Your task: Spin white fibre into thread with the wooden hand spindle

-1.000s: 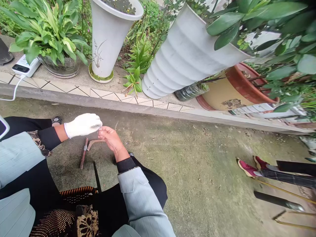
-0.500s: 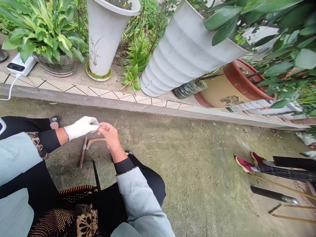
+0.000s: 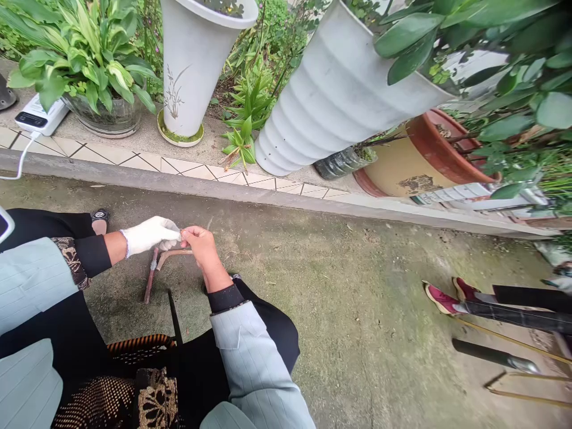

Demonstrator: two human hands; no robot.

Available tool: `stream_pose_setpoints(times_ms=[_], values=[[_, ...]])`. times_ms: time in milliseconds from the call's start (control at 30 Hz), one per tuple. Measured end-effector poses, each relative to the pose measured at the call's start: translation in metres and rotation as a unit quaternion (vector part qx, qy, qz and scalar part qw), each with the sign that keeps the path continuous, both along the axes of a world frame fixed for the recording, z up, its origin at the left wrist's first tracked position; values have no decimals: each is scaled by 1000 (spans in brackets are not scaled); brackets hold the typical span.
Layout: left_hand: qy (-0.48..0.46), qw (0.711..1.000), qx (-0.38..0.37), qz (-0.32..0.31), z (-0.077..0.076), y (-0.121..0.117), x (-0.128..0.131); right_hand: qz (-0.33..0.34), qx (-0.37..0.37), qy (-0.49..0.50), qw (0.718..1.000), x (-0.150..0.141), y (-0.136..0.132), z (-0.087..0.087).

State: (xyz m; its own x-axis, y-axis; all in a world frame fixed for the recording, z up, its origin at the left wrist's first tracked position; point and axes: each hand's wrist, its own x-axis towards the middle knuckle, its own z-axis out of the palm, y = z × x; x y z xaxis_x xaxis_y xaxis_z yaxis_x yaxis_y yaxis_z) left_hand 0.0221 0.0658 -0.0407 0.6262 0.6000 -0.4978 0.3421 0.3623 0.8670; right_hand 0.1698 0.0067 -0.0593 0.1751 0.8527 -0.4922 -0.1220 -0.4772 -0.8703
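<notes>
My left hand (image 3: 149,235) wears a white knitted glove, its fingertips pinched together. My bare right hand (image 3: 199,243) meets it, thumb and forefinger closed in a pinch. Whatever is between the fingertips is too small to make out. Below the hands, a reddish-brown stick (image 3: 151,280) with a greyish band near its top lies on the ground. Close by it is a curved tan piece (image 3: 172,254), whose right end passes behind my right wrist; I cannot tell whether the two are joined.
A tiled ledge (image 3: 147,159) runs across ahead, bearing a white power bank (image 3: 42,116) with a cable, a tall white planter (image 3: 190,71), a ribbed planter (image 3: 333,89) and a red-rimmed pot (image 3: 424,158). At right are another person's red shoes (image 3: 440,298).
The gloved left hand has dropped slightly and turned, its fingers now pointing lower. Both hands stay pinched together at the fingertips. The view has shifted a little.
</notes>
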Motion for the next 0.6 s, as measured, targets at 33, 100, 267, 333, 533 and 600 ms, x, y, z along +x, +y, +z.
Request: stream_pose_setpoints(times_ms=[33,100,267,333,533,600], values=[[14,999,44,-22,2,1,-1,-1,-16,5,1000,1,0,0],[45,987,140,-72,6,4,-2,-7,-48,5,999,1,1,0],[143,949,253,-123,12,5,0,-27,-97,19,995,0,3,1],[161,940,271,-129,12,4,1,-22,-95,35,995,0,3,1],[158,940,259,-154,9,4,-1,24,-100,20,995,4,3,2],[144,944,246,-164,8,4,-2,46,-95,35,994,6,2,4]])
